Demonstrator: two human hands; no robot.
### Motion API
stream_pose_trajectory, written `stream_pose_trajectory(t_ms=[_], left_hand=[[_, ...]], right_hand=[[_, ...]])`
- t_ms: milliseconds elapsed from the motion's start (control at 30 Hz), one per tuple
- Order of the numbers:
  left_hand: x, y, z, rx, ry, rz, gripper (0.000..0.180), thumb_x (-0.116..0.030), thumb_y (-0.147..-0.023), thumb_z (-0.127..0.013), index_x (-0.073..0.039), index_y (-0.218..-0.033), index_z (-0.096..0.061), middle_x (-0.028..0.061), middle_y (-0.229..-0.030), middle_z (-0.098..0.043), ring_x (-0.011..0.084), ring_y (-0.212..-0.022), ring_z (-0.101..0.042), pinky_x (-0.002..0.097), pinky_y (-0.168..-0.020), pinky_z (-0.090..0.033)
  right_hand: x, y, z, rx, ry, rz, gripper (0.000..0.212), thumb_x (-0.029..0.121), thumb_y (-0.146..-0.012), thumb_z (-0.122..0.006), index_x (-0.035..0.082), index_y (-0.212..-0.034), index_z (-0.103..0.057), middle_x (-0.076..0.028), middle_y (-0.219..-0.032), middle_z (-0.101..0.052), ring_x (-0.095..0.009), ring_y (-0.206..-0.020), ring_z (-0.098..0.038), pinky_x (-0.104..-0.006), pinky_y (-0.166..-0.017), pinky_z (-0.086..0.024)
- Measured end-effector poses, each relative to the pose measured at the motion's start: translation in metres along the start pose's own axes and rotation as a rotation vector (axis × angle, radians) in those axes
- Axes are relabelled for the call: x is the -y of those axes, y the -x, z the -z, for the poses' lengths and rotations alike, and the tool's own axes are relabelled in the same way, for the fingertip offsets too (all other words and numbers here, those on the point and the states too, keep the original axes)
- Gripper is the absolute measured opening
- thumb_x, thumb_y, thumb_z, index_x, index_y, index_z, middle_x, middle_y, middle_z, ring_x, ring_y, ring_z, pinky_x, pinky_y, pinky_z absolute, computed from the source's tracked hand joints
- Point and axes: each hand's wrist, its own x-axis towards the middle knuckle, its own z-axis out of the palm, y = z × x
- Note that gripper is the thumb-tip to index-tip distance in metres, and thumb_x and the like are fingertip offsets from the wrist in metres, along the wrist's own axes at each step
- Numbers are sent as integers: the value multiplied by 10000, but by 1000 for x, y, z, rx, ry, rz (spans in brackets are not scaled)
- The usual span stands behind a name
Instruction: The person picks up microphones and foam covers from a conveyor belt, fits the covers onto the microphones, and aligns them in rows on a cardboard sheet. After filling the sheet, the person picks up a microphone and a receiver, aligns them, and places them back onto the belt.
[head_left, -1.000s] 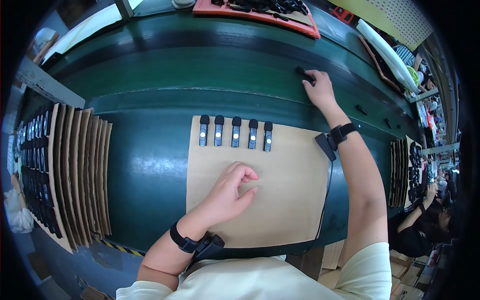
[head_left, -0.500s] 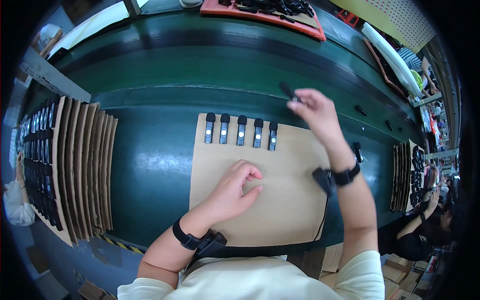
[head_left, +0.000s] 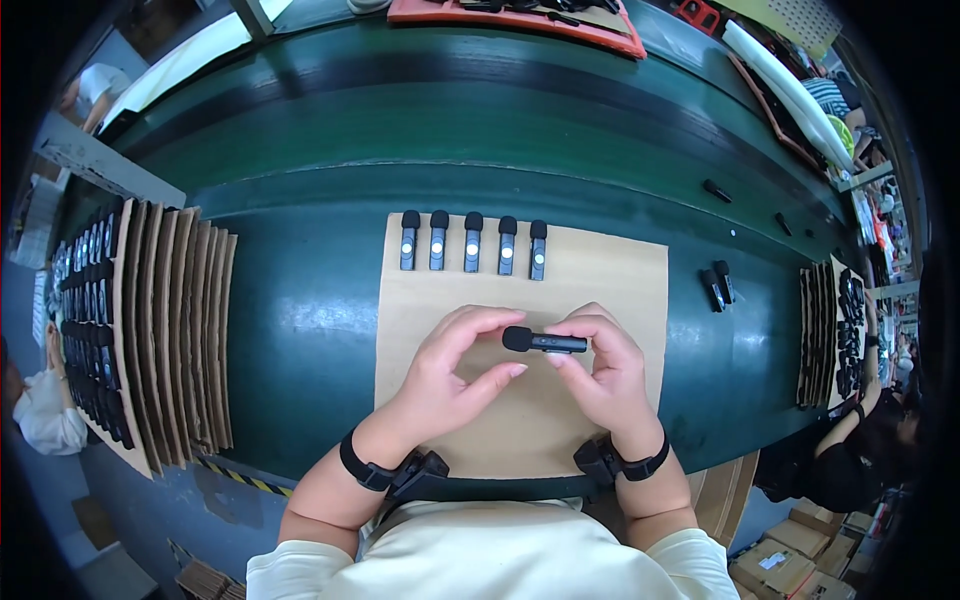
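Over brown cardboard sheet (head_left: 620, 280) on green table (head_left: 300, 300), both hands, left (head_left: 450, 375) and right (head_left: 600, 370), pinch small black foam-tipped clip microphone (head_left: 543, 342) between them

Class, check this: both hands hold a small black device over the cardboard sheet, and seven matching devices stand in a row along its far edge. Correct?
Not quite. The row of devices numbers five, not seven, as the head view shows. The rest holds: left hand and right hand hold the small black device over the cardboard sheet.
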Motion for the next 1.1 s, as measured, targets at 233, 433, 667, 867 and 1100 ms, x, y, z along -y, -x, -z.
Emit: stream_pose_trajectory(t_ms=[233, 433, 667, 867, 1100], left_hand=[[-2, 6, 0, 53, 14, 98, 296, -15, -832, -721, 6, -1115, -633, 107, -1045, -681, 192, -983, -640, 320, -898, -493], [-2, 3, -3, 58, -2, 63, 277, -7, -816, -730, 8, -1077, -638, 112, -1020, -687, 206, -956, -647, 331, -895, -496], [3, -3, -1, 45, -185, -170, 296, -3, -754, -761, -9, -1029, -649, 112, -1001, -687, 262, -912, -649, 403, -916, -492], [3, -2, -1, 53, -246, -235, 306, -4, -726, -773, -14, -1008, -654, 108, -972, -691, 287, -891, -648, 477, -936, -479], [2, -3, -2, 54, -242, -267, 307, -5, -725, -775, -16, -1007, -656, 107, -964, -694, 291, -898, -648, 486, -953, -470]], right_hand=[[-2, 0, 6, 94, 104, 122, 241, 16, -772, -732, 11, -1004, -665, -93, -876, -629, -238, -794, -586, -326, -729, -468], [-9, 1, 7, 127, 169, 231, 279, 35, -767, -749, 12, -1031, -660, -85, -897, -646, -230, -783, -584, -322, -712, -461], [-5, 1, 3, 62, 197, 259, 342, 28, -734, -776, 23, -1048, -641, -83, -909, -662, -231, -776, -593, -329, -697, -456], [-5, 2, 2, 50, 210, 287, 321, 26, -730, -779, 23, -1019, -639, -78, -896, -667, -232, -761, -595, -332, -692, -451], [-3, 2, 1, 48, 225, 306, 317, 9, -722, -773, 25, -1007, -636, -82, -894, -667, -233, -762, -598, -332, -685, -448]])
